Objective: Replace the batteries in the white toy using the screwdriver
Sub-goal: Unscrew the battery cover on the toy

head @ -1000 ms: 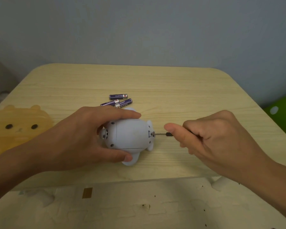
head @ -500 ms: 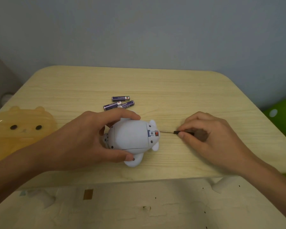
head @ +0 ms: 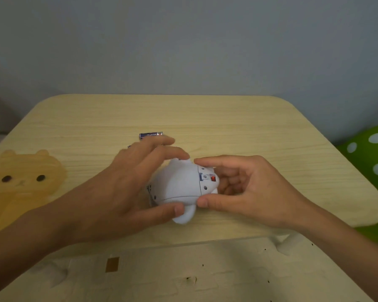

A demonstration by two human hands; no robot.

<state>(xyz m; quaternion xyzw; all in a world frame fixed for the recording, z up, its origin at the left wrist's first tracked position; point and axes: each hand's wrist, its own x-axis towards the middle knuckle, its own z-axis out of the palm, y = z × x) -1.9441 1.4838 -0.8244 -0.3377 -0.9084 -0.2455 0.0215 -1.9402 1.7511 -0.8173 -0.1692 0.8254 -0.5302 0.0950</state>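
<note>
The white toy (head: 179, 184) lies on its side in the middle of the wooden table (head: 249, 127), its underside with a small red switch turned to the right. My left hand (head: 122, 188) grips its left half, thumb below and fingers over the top. My right hand (head: 244, 190) holds the right end, index finger on top and thumb underneath. The screwdriver is not visible. A purple battery (head: 151, 135) lies behind my left hand; the other batteries are mostly hidden by my fingers.
A translucent orange bear-shaped tray (head: 20, 177) rests at the table's left edge. A green white-spotted object (head: 369, 162) stands beyond the right edge. A pale floor mat (head: 183, 275) shows below the front edge.
My right hand pulled the screwdriver away from the toy, let go of it, and now grips the toy's right end. The toy has shifted slightly right.
</note>
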